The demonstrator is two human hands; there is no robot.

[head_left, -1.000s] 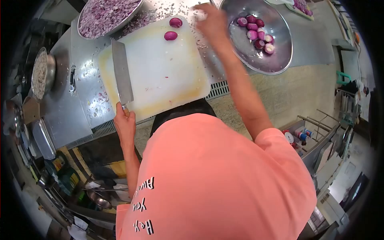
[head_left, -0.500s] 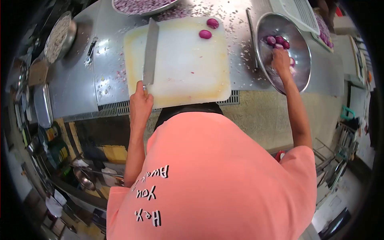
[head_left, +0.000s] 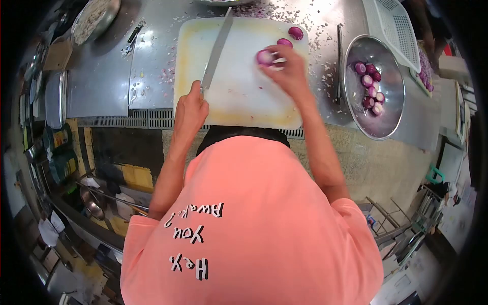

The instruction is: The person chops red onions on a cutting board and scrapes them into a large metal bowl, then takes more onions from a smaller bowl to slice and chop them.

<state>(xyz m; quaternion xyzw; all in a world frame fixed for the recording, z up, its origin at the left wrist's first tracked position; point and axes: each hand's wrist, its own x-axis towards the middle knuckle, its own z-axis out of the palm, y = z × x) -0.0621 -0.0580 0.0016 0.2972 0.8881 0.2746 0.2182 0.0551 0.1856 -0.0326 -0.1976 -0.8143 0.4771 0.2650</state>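
Note:
My left hand (head_left: 191, 109) is wrapped round the handle of a long knife (head_left: 218, 48), whose blade points away from me over the left part of the white cutting board (head_left: 239, 104). Over the board's right side, my right hand (head_left: 290, 68) holds a peeled red onion (head_left: 264, 57) between thumb and fingers. Two more purple onions lie near the board's far right corner, one (head_left: 296, 33) beyond the other (head_left: 284, 42), which the hand partly hides. Several onions (head_left: 367, 80) rest in the steel bowl (head_left: 398, 94) to the right.
A dark rod (head_left: 339, 63) lies between board and bowl. Behind the bowl stands a white plastic basket (head_left: 394, 28). At the left are a bowl of pale pieces (head_left: 94, 20), a small black-handled tool (head_left: 134, 34) and a metal tray (head_left: 56, 99). Onion scraps litter the steel counter.
My right hand has moved left from the bowl to above the board, bringing an onion. The knife in my left hand is tilted more to the right. The whole view has shifted.

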